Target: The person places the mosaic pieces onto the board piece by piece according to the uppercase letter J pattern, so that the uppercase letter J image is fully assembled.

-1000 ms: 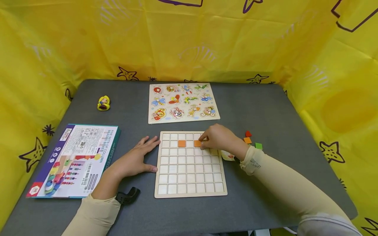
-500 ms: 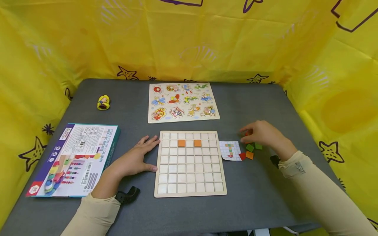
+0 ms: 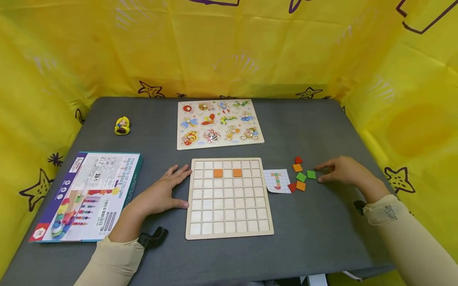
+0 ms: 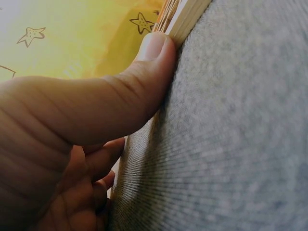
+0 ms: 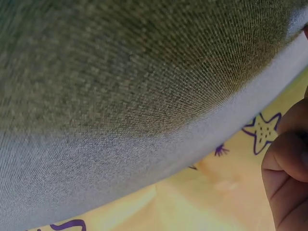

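Note:
A wooden grid board (image 3: 229, 204) lies in the middle of the table in the head view. Two orange square tiles (image 3: 237, 172) sit in its second row from the far edge, one cell apart. My left hand (image 3: 159, 193) rests with spread fingers against the board's left edge, and its thumb (image 4: 156, 57) touches that edge in the left wrist view. To the right, my right hand (image 3: 341, 172) hovers or rests just beside a green tile (image 3: 311, 174), thumb and forefinger apart, nothing visible between them. Whether the fingertips touch that tile I cannot tell.
A pattern card (image 3: 278, 181) lies right of the board, beside loose red, orange and green tiles (image 3: 301, 177). Beyond the board is an insect puzzle (image 3: 220, 125). A boxed toy (image 3: 89, 194) and a small yellow-haired figure (image 3: 122, 126) are at left. Yellow cloth (image 3: 229, 47) surrounds the table.
My right hand has left the right orange tile on the board and moved right, over the loose tiles to their far side. The card and tiles are uncovered. My left hand stays put.

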`<state>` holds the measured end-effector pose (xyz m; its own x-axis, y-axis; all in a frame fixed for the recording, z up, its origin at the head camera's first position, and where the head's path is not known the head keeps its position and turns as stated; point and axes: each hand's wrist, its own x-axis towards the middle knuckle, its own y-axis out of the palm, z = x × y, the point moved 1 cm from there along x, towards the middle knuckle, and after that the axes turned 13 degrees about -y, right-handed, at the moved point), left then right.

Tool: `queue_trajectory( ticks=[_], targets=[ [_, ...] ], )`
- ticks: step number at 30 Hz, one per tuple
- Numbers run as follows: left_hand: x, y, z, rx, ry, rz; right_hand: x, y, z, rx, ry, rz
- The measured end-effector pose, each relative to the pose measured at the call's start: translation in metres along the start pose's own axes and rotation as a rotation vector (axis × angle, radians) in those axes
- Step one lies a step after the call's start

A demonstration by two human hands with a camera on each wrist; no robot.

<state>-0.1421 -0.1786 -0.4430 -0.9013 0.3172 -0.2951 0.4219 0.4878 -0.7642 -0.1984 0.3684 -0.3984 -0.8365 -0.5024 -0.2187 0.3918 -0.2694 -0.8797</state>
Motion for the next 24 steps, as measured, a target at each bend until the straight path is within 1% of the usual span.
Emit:
queue_trajectory(
  ticks=[10, 18, 21, 24],
  targets=[
    [0.000, 0.000, 0.000, -0.006, 0.000, -0.001, 0.005, 0.004, 0.005, -0.036, 0.022, -0.022],
    [-0.001, 0.000, -0.001, -0.002, -0.004, -0.001, 0.005, 0.005, 0.006, -0.052, -0.025, -0.039],
    [-0.001, 0.000, -0.001, 0.001, -0.010, 0.000, 0.006, 0.003, 0.011, -0.060, -0.022, -0.049],
    [-0.001, 0.000, -0.002, 0.006, -0.013, 0.000, 0.010, 0.001, 0.023, -0.072, -0.034, -0.053]
  ],
)
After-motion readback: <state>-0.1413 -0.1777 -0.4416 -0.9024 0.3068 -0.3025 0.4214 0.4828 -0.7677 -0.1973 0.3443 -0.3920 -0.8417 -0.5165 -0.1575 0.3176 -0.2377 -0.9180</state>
